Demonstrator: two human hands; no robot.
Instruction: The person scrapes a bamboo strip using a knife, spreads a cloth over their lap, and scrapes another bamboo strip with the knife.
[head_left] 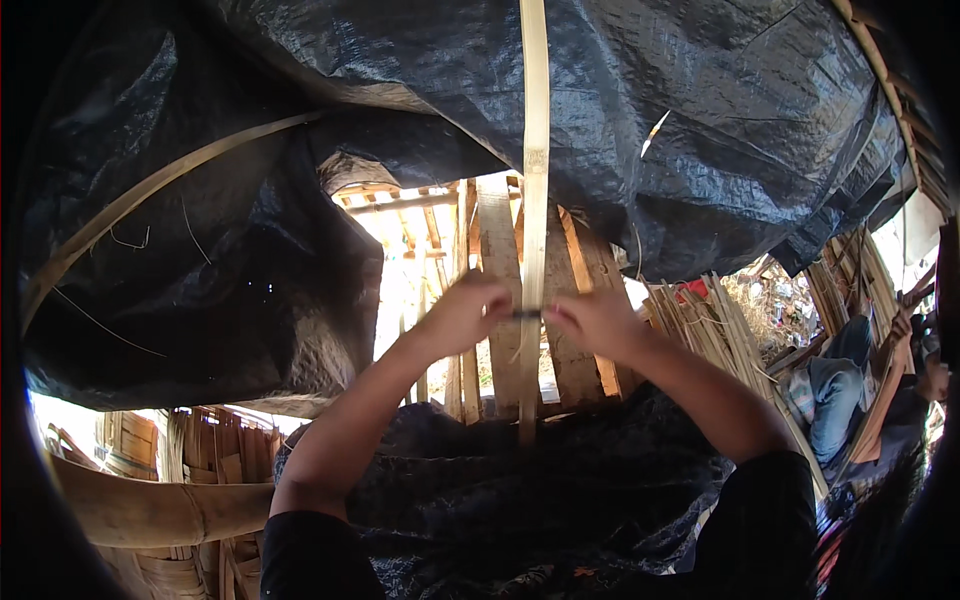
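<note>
A long pale bamboo strip [536, 120] runs from the top of the view down toward my body. Across it, at about the middle, lies a short dark bar [527, 314], slightly blurred; its exact kind I cannot make out. My left hand [464, 316] is closed on the bar's left end, my right hand [597, 322] on its right end. Both arms reach forward, bent at the elbows. A thin curl hangs at the strip just below the bar. Dark cloth [440, 480] covers my lap under the strip's near end.
Black plastic sheeting [720, 110] hangs ahead and to the left, with a curved bamboo piece [170, 180] across it. Wooden slats [497, 240] stand behind my hands. A thick bamboo pole [150, 505] lies at lower left. At right, a person in jeans [838, 395] sits beside split bamboo [725, 345].
</note>
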